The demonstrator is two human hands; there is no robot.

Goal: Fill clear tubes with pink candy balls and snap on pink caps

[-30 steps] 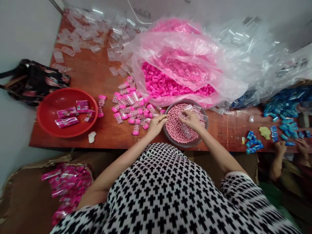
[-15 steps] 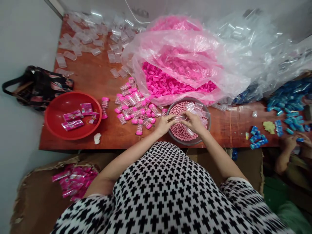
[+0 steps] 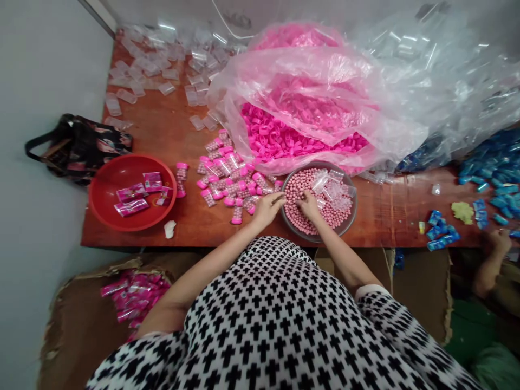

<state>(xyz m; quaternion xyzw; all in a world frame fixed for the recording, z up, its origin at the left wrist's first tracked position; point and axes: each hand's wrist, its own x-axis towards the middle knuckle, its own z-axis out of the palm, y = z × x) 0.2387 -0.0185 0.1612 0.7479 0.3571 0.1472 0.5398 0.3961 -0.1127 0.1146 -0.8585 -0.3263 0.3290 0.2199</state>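
A grey bowl (image 3: 354, 216) at the table's front edge is filled with small pink balls (image 3: 298, 222). Several clear plastic containers (image 3: 335, 192) lie on top of them at the right. My right hand (image 3: 311, 207) dips into the bowl, its fingers bent and closed among the balls; what they grip is hidden. Just outside the bowl's left rim is my left hand (image 3: 268, 210), with fingers curled together toward the bowl; anything in them is too small or see-through to make out. Left of that hand lies a pile of ball-filled containers with pink caps (image 3: 233, 168).
Behind the bowl sits a large plastic bag of pink caps (image 3: 280, 135). A red bowl (image 3: 97, 208) with pink sachets and a black handbag (image 3: 81, 146) are at the left. Clear containers (image 3: 138, 70) spread along the back. Blue pieces (image 3: 442, 233) and a co-worker's hand (image 3: 498, 241) appear at right.
My hands, earlier together on a clear container above the bowl, have parted. The right has lowered into the balls; the left has drawn back to the rim. The view has shifted slightly.
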